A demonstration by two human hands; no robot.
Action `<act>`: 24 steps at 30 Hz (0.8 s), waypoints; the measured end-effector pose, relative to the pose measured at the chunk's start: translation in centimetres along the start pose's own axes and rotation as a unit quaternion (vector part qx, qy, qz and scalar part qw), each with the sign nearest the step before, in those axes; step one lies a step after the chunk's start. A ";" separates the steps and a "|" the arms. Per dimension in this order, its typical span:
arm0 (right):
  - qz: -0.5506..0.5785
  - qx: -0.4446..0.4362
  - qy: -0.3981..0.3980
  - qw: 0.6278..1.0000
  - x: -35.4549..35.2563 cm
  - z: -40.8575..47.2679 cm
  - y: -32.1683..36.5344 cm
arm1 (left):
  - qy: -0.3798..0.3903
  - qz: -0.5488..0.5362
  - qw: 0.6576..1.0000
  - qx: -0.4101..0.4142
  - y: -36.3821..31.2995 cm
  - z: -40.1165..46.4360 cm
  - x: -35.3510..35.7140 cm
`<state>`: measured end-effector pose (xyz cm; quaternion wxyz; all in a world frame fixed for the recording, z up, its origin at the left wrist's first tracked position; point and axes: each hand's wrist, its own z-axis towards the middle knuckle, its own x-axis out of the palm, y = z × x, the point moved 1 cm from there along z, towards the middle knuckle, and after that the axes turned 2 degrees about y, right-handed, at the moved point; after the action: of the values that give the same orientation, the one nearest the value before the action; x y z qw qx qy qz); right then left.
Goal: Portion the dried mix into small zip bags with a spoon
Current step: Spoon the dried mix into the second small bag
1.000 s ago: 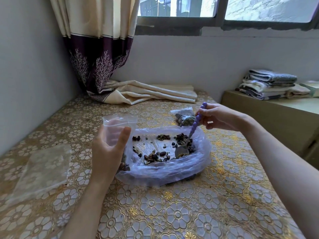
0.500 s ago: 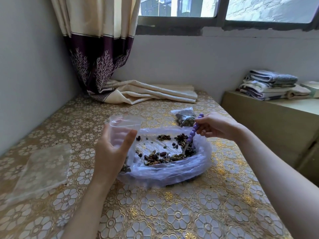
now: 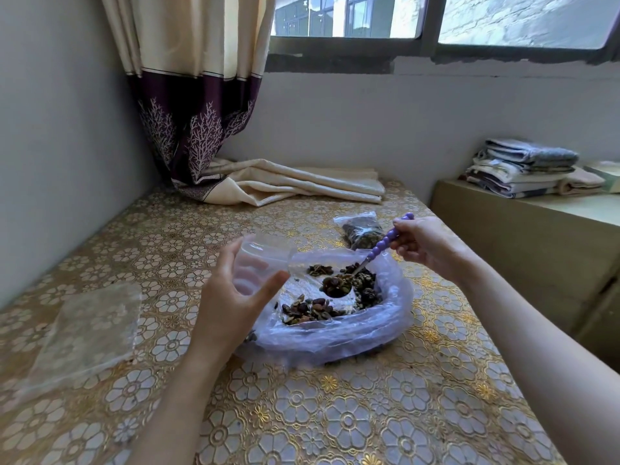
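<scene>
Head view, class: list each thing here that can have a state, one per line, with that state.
Left hand: holds small zip bag, mouth open.
Right hand: grips spoon, bowl loaded, lifted.
Large plastic bag: open, mix inside.
Filled zip bag: lying on table.
Spare bags: flat, empty.

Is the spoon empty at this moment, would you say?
No, the spoon, held by the right hand, carries a heap of dried mix.

The left hand [image 3: 231,297] covers the lower part of the small zip bag [image 3: 265,260] and the near left rim of the big plastic bag [image 3: 335,337]. The right hand [image 3: 426,243] hides part of the spoon [image 3: 365,263] handle. Both forearms run off the bottom edge. The filled bag [image 3: 362,231] contents are too small to tell.
</scene>
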<state>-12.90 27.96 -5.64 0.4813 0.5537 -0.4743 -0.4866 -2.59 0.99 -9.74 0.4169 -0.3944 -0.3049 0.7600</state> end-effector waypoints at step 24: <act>0.027 -0.182 0.076 0.980 8.8 -3.2 7.9 | 0.012 -0.016 1.000 -0.015 0.2 -0.1 0.3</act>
<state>-9.48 18.78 1.66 0.6213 0.4797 -0.3546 -0.5081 -2.71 1.17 -10.03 0.4268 -0.4047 -0.3179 0.7436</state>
